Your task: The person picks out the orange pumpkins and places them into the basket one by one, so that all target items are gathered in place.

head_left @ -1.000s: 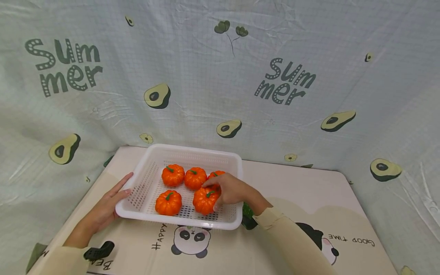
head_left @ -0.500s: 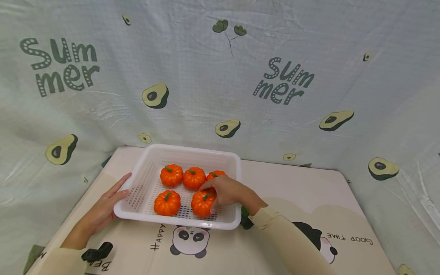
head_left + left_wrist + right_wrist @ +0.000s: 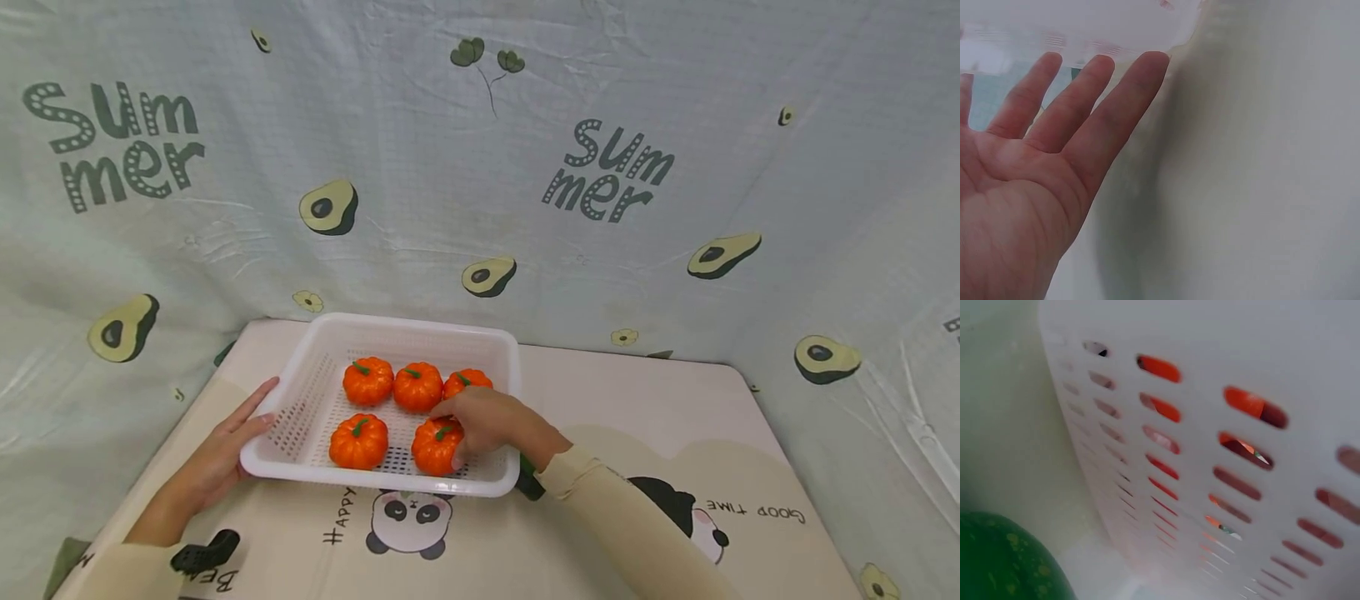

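A white perforated plastic basket (image 3: pixel 300 468) sits on the table and holds several orange toy pumpkins with green stems, including a front-left pumpkin (image 3: pixel 358 442). My right hand (image 3: pixel 483 418) reaches over the basket's right side and grips the front-right pumpkin (image 3: pixel 435 448), thumb on its near right side and fingers at its back. Behind that hand, the back-right pumpkin (image 3: pixel 467 382) is partly covered. My left hand (image 3: pixel 213 458) lies against the basket's left side, fingers extended. In the left wrist view, the left fingertips (image 3: pixel 1150 62) reach the basket wall. Through slots in the right wrist view, orange shows.
A dark green, yellow-speckled object (image 3: pixel 1007 565) lies beside the basket's right wall, partly hidden by the right arm in the head view. The pale table (image 3: pixel 585 550) has printed pandas and lettering. A printed curtain (image 3: pixel 420 125) hangs behind it.
My right hand and its pumpkin have shifted slightly toward the basket's front edge. My left hand keeps its place on the basket. The head view has turned a little.
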`<state>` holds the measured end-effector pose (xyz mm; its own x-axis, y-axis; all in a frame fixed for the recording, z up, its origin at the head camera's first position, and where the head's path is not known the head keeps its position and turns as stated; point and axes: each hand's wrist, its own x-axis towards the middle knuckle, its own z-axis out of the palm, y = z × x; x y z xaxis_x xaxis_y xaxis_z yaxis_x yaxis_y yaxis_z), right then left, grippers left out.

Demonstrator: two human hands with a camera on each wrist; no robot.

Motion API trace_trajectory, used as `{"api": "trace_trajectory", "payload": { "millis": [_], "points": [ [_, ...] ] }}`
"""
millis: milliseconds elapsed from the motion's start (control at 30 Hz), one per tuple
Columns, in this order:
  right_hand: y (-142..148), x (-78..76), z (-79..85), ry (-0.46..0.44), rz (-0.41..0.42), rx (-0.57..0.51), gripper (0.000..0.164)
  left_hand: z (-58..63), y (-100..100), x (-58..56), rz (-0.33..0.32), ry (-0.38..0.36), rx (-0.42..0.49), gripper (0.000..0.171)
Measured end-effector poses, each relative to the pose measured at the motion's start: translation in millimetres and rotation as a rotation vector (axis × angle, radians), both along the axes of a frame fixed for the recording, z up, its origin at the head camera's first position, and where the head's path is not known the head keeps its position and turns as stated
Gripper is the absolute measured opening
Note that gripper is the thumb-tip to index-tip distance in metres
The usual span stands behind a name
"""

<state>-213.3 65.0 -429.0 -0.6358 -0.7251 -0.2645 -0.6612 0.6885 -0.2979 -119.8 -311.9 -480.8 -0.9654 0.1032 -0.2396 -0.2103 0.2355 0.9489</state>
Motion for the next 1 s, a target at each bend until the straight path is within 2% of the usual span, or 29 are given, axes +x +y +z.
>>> {"api": "trace_trajectory", "payload": {
  "millis": [233,467,600,767,933,1000],
  "points": [
    [-2,2.9,-1.7,0.008,-0.025,0.019,0.071,-1.4,-3,-0.5,-0.010,0.001,0.008,0.067],
    [-3,6.8,0.4,-0.005,-0.077,-0.045,0.064,-1.5,-7,-2.0,-0.018,0.000,0.007,0.066],
    [2,6.3,3.9,0.013,-0.107,-0.162,0.053,-3.3,-5,-2.6,-0.008,0.000,0.034,0.065],
    [20,1.8,6.0,0.000,-0.169,-0.393,0.046,-4.0,-4,-2.3,-0.001,0.007,0.027,0.066],
    [62,1.1,11.0,-0.053,-0.277,-0.646,0.044,0.7,-10,-3.1,-0.001,0.049,-0.081,0.066],
    [82,0.9,15.5,-0.028,-0.301,-0.688,0.045,4.9,-13,-3.3,0.003,0.078,-0.164,0.066]
  ]
}}
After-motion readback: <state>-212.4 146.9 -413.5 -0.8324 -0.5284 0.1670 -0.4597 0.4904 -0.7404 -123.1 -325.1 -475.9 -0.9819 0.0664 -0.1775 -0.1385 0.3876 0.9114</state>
